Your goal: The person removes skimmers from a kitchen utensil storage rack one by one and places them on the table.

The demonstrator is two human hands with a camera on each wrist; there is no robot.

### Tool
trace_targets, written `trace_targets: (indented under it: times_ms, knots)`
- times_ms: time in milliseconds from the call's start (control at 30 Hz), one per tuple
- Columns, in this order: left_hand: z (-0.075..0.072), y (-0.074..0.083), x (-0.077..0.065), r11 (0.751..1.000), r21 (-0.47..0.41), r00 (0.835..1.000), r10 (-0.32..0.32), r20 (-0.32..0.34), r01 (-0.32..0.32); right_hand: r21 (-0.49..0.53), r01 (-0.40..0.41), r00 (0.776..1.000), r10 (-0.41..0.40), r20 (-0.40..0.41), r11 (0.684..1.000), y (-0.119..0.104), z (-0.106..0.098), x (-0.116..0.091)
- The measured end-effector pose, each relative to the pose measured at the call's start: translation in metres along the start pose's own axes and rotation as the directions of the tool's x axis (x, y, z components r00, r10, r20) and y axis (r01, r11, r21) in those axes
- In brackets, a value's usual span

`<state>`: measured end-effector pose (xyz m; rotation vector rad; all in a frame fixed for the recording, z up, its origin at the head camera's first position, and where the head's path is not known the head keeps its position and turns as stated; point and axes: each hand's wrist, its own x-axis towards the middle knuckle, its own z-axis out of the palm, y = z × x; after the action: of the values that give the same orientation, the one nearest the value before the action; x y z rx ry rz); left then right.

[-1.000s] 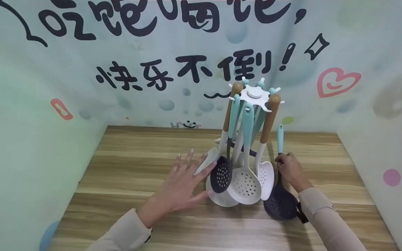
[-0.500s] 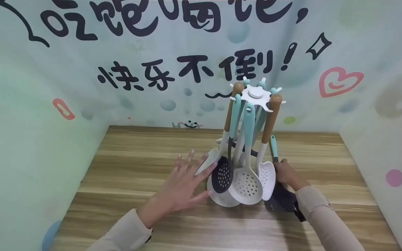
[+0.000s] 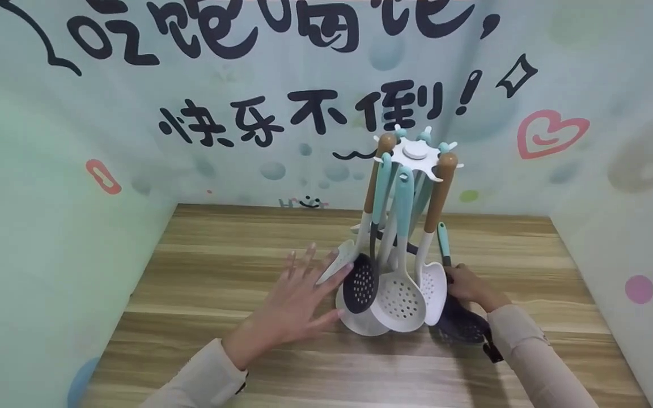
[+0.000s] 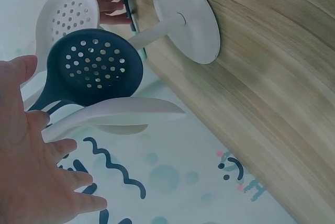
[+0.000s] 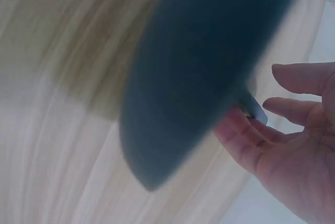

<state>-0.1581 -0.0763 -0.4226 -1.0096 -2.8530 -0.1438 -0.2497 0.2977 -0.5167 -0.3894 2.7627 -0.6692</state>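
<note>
In the head view my right hand (image 3: 472, 287) grips a dark skimmer (image 3: 463, 325) by its neck, beside the utensil stand. Its teal handle (image 3: 444, 241) points toward the back wall. In the right wrist view its blurred bowl (image 5: 204, 77) covers part of the fingers. My left hand (image 3: 295, 309) is spread, fingers straight, at the left of a white utensil stand (image 3: 415, 149). Its fingertips are right at a hanging dark slotted spoon (image 3: 360, 283) and a pale flat utensil (image 3: 338, 262). A white slotted spoon (image 3: 400, 304) hangs at the front.
The stand's round white base (image 3: 363, 324) rests on a wood-grain table (image 3: 224, 249). Brown-handled white utensils (image 3: 441, 192) hang there too. A printed backdrop (image 3: 281, 153) closes the back and both sides.
Over the last second, my right hand has shifted down the skimmer's neck; the skimmer has tilted, its handle moving left and nearer and its bowl turning more edge-on. The left hand has stayed put.
</note>
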Motion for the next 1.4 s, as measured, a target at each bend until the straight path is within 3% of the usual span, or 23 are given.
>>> trace_targets:
  times_ms: [267, 600, 767, 867, 933, 1000, 1167, 1233, 1300, 1400]
  knots:
    - [-0.003, 0.001, 0.000, 1.000, -0.001, 1.000, 0.002, -0.004, -0.002, 0.044, 0.012, 1.000, -0.012, -0.001, 0.999, -0.001, -0.006, -0.004]
    - [-0.004, 0.001, 0.000, 1.000, -0.010, 1.000, 0.012, -0.022, -0.012, 0.172, -0.009, 0.996, 0.024, -0.083, 0.985, -0.017, -0.028, -0.020]
    - [-0.003, 0.001, 0.002, 1.000, -0.024, 1.000, 0.013, -0.023, -0.013, 0.226, -0.002, 0.985, 0.041, -0.170, 0.974, -0.038, -0.045, -0.034]
    - [-0.003, 0.001, 0.002, 0.999, -0.031, 1.000, 0.013, -0.015, -0.013, 0.260, 0.042, 0.960, 0.033, -0.277, 0.965, -0.057, -0.053, -0.046]
    - [-0.002, 0.001, 0.002, 1.000, -0.021, 1.000, 0.013, -0.012, -0.013, 0.294, 0.088, 0.931, 0.026, -0.364, 0.952, -0.072, -0.056, -0.055]
    - [-0.003, 0.001, 0.002, 1.000, -0.015, 1.000, 0.013, -0.007, -0.013, 0.312, 0.157, 0.878, 0.012, -0.479, 0.937, -0.086, -0.058, -0.064]
    - [-0.003, 0.002, 0.003, 1.000, -0.008, 1.000, 0.014, -0.008, -0.014, 0.288, 0.348, 0.681, -0.030, -0.732, 0.892, -0.119, -0.056, -0.085]
    - [-0.003, 0.002, 0.003, 1.000, -0.008, 1.000, 0.016, -0.018, -0.016, 0.269, 0.426, 0.623, -0.065, -0.780, 0.864, -0.131, -0.055, -0.091]
    - [-0.002, 0.002, 0.003, 1.000, -0.012, 1.000, 0.017, -0.023, -0.017, 0.252, 0.491, 0.589, -0.105, -0.801, 0.834, -0.140, -0.054, -0.097]
    - [-0.001, 0.002, 0.004, 1.000, -0.013, 1.000, 0.019, -0.023, -0.019, 0.239, 0.558, 0.564, -0.152, -0.812, 0.795, -0.151, -0.052, -0.104]
